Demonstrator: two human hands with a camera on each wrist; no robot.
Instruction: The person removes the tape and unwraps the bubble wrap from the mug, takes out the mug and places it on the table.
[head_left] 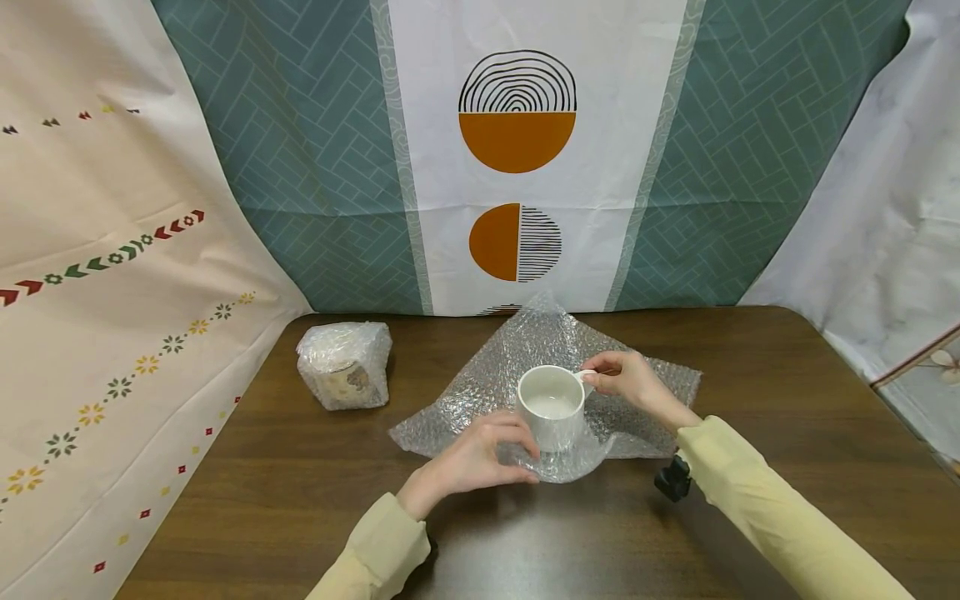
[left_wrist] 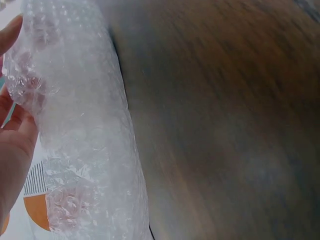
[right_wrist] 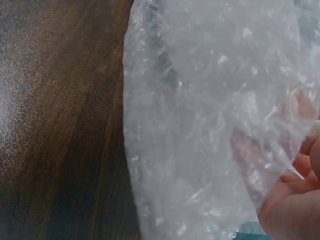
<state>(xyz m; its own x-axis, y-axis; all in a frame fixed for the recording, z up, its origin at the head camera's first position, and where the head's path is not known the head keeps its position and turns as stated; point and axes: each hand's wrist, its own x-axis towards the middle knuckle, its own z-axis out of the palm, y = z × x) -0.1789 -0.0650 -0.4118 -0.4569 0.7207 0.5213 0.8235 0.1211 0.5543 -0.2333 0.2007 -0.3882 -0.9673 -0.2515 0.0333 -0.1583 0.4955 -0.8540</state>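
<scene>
A white mug (head_left: 551, 408) stands upright on a spread sheet of bubble wrap (head_left: 480, 375), whose near edge is folded up against the mug's front. My right hand (head_left: 626, 379) pinches the mug's handle from the right. Through the clear wrap (right_wrist: 200, 125) in the right wrist view, some of this hand's fingertips show. At the mug's near left side, my left hand (head_left: 483, 454) holds the raised fold between thumb and curled fingers. The left wrist view shows the left fingers (left_wrist: 20, 122) against the wrap, the thumb apart from them.
A bubble-wrapped bundle (head_left: 347, 367) with a printed item inside stands at the back left of the dark wooden table (head_left: 285, 483). Patterned cloths (head_left: 517, 183) hang behind the table and along its sides. A black wrist device (head_left: 673, 477) hangs below the right cuff.
</scene>
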